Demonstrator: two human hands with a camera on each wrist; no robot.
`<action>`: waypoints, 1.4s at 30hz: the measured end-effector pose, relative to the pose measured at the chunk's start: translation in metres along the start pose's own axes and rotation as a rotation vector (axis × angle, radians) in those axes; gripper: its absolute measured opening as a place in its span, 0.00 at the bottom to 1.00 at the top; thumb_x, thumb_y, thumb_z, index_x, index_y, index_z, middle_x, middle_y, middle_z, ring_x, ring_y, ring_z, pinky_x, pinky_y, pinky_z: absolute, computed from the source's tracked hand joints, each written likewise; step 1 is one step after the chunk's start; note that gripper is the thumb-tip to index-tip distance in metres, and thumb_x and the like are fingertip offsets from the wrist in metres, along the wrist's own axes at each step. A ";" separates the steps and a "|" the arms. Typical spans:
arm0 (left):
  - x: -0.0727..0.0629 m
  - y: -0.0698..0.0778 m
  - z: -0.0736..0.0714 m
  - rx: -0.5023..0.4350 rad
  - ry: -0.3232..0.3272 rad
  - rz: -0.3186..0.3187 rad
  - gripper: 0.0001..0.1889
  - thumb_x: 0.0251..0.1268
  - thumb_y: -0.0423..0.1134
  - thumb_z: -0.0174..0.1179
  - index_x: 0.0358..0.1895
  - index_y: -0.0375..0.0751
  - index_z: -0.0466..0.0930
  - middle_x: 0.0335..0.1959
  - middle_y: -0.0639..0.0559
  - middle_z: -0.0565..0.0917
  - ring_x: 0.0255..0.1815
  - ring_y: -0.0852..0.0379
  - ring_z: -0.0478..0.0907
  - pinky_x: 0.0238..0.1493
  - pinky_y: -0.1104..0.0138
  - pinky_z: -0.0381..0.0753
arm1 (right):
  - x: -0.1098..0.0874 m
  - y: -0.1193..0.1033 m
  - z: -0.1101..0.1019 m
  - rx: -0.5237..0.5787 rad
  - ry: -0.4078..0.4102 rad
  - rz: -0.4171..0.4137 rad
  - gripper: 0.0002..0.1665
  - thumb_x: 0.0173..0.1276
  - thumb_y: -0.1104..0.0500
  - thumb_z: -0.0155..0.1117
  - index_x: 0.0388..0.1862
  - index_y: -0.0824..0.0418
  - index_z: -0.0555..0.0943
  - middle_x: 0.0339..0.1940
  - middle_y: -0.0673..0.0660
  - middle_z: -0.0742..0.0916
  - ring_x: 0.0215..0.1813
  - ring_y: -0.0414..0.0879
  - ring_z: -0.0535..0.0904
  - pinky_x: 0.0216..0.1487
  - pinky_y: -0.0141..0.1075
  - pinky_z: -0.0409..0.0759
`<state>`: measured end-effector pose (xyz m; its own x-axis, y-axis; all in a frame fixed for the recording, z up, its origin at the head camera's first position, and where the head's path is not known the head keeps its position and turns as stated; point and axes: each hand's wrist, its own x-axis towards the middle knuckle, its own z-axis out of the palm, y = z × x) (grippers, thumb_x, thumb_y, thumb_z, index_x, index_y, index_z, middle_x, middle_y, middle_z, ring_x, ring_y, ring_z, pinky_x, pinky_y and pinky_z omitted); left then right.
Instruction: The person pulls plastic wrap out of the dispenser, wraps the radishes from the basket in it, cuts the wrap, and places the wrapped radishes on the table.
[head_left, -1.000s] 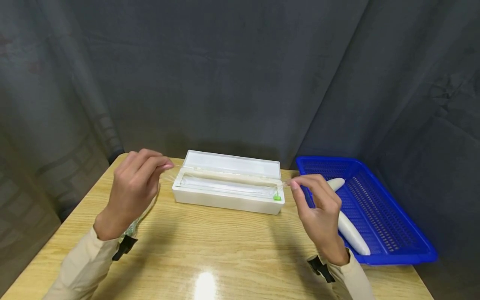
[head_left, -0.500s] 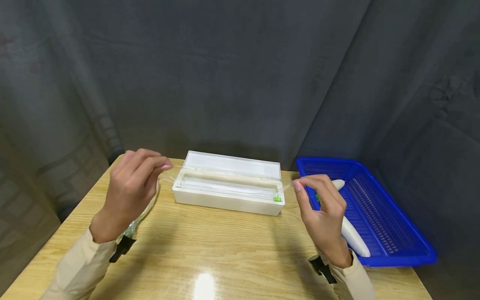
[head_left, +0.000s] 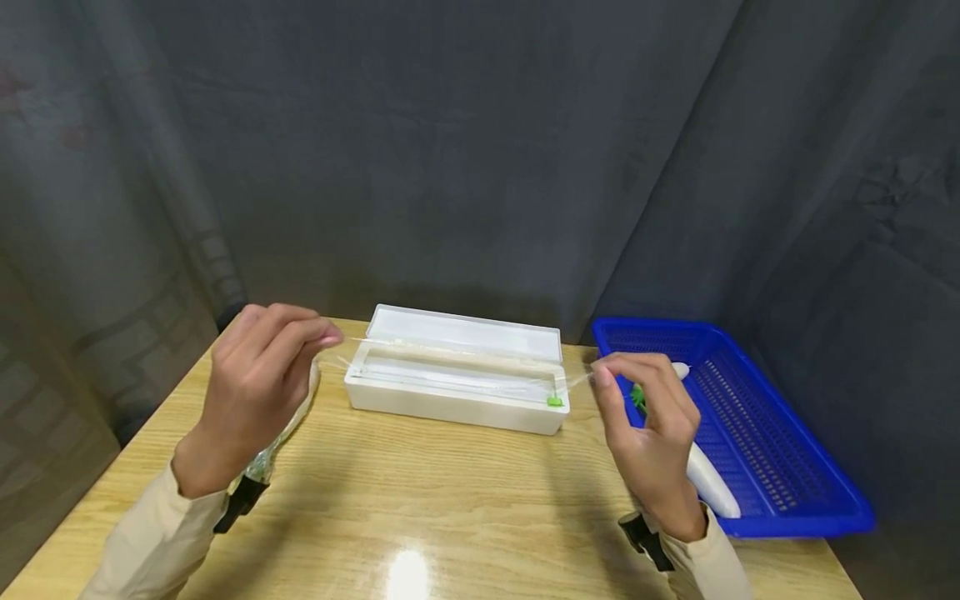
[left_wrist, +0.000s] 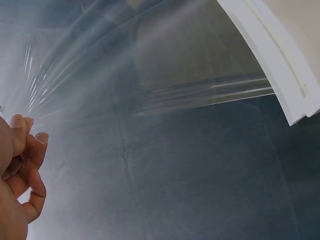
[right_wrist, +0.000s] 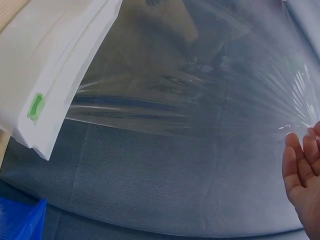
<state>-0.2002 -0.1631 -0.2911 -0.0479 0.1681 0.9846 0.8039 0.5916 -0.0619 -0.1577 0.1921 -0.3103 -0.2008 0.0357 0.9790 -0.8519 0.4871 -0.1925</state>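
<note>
Flanking white box (head_left: pixel 453 408): blue basket (head_left: pixel 746 433)

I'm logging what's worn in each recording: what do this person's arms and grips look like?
The left sleeve and right sleeve are long, plain and beige, lightly creased. At each cuff sits a small black device, the left device and the right device; no cable shows. The left grip and right grip are bare hands, no gloves or rings visible.

A dark grey curtain (head_left: pixel 480 167) hangs behind a wood-grained table (head_left: pixel 450 492) showing a bright reflection (head_left: pixel 407 575).
</note>
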 end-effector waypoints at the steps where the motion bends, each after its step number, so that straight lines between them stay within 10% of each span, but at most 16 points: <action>1: 0.000 0.000 0.000 0.000 0.004 0.001 0.18 0.81 0.40 0.59 0.31 0.30 0.85 0.27 0.40 0.84 0.23 0.42 0.73 0.30 0.57 0.65 | 0.000 0.000 0.000 -0.001 0.004 -0.004 0.17 0.74 0.64 0.68 0.30 0.79 0.83 0.30 0.71 0.85 0.43 0.46 0.83 0.52 0.30 0.80; 23: 0.007 0.011 -0.003 -0.025 0.050 -0.012 0.20 0.80 0.41 0.60 0.28 0.30 0.85 0.25 0.41 0.83 0.23 0.43 0.73 0.30 0.59 0.64 | 0.006 -0.004 0.002 0.149 0.026 -0.021 0.11 0.73 0.72 0.64 0.32 0.82 0.81 0.31 0.70 0.83 0.41 0.48 0.81 0.48 0.27 0.82; 34: 0.007 0.012 -0.012 -0.060 -0.040 -0.061 0.23 0.83 0.44 0.56 0.29 0.29 0.85 0.28 0.41 0.84 0.27 0.44 0.74 0.33 0.61 0.67 | 0.007 -0.007 0.002 0.034 0.053 -0.013 0.21 0.75 0.62 0.67 0.27 0.80 0.80 0.26 0.70 0.81 0.39 0.42 0.80 0.48 0.25 0.77; 42: 0.007 0.009 -0.006 -0.078 0.013 -0.040 0.21 0.80 0.42 0.60 0.29 0.30 0.85 0.27 0.41 0.84 0.26 0.44 0.75 0.33 0.61 0.66 | 0.008 -0.008 0.002 0.054 0.055 -0.006 0.21 0.75 0.63 0.67 0.27 0.80 0.80 0.26 0.70 0.81 0.40 0.42 0.80 0.49 0.25 0.78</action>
<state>-0.1893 -0.1617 -0.2842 -0.0736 0.1355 0.9880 0.8453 0.5342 -0.0103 -0.1537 0.1868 -0.3009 -0.1697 0.0811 0.9821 -0.8782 0.4398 -0.1881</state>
